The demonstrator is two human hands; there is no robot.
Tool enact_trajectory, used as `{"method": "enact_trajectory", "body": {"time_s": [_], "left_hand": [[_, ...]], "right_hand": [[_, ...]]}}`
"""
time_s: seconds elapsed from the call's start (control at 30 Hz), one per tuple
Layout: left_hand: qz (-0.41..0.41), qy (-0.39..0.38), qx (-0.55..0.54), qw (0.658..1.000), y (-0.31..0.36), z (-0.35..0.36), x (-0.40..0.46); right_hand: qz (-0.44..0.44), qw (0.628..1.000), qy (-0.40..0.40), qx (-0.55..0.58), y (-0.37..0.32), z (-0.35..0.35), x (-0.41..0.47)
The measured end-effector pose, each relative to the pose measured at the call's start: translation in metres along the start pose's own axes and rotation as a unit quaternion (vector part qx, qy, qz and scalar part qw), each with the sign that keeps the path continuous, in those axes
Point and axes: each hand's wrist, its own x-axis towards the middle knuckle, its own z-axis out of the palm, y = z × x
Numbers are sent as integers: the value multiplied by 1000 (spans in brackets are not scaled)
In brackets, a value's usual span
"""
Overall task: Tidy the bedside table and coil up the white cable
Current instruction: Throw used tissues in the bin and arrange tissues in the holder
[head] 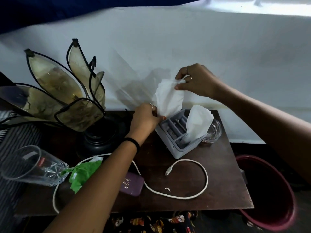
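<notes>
A white tissue (169, 96) is stretched upright above the back of the dark wooden bedside table (218, 190). My right hand (196, 81) pinches its top end. My left hand (145, 119) grips its bottom end beside a grey slotted holder (178, 148). A second white tissue (198, 121) stands in that holder. The white cable (198, 195) lies loose in a wide loop across the table front, its plug (168, 171) in the middle. Part of the cable runs under my left forearm.
A leaf-shaped lamp (64, 91) fills the back left. A drinking glass (32, 165) lies on its side at the left, next to crumpled green paper (82, 174). A purple case (133, 185), a glass ashtray (213, 132) and a maroon bin (272, 190) at right.
</notes>
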Motion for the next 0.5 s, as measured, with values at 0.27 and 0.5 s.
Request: {"method": "enact_trajectory", "body": {"time_s": [0.27,0.5], "left_hand": [[9,16,-31,999,-1,0,-7],[-9,43,-13,999,-6,-18,-37]], "right_hand": [[-8,996,-63,-62,3,15,-1],[5,997,-66,-41,-8,3,-15]]}}
